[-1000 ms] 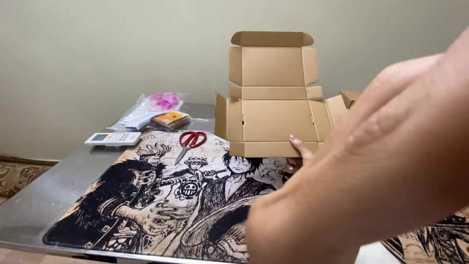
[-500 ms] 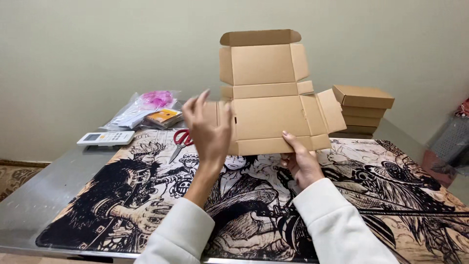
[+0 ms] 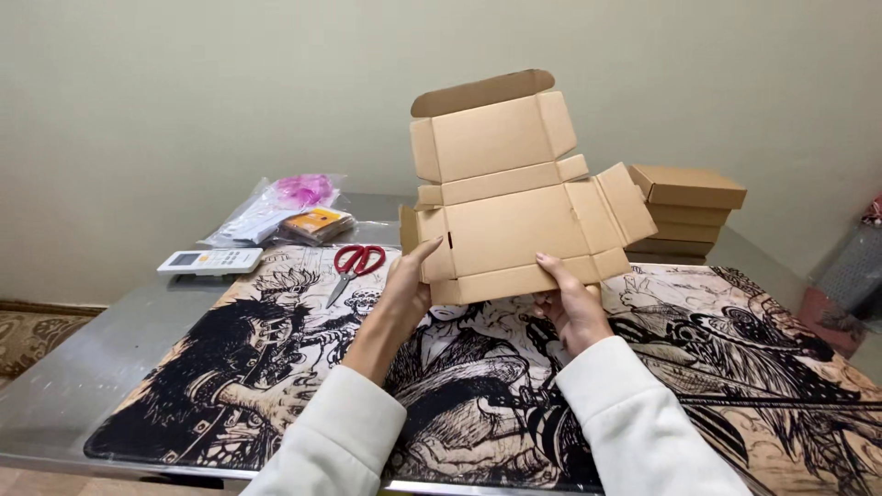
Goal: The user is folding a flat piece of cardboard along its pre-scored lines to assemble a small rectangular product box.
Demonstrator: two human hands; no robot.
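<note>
While the flat cardboard box blank (image 3: 514,216) stands tilted above the printed mat (image 3: 276,367), the left hand (image 3: 404,285) and right hand (image 3: 570,308) each pinch its lower edge — flaps hanging free, scissors (image 3: 354,262) lying untouched nearby.

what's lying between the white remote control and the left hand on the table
The red-handled scissors lie there on the black-and-tan illustrated mat, between white remote control and left hand, seen from the head camera.

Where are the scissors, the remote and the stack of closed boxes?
Scissors (image 3: 356,260), head view, red handles.
Remote (image 3: 209,262), head view, white body.
Stack of closed boxes (image 3: 689,186), head view, top lid.
</note>
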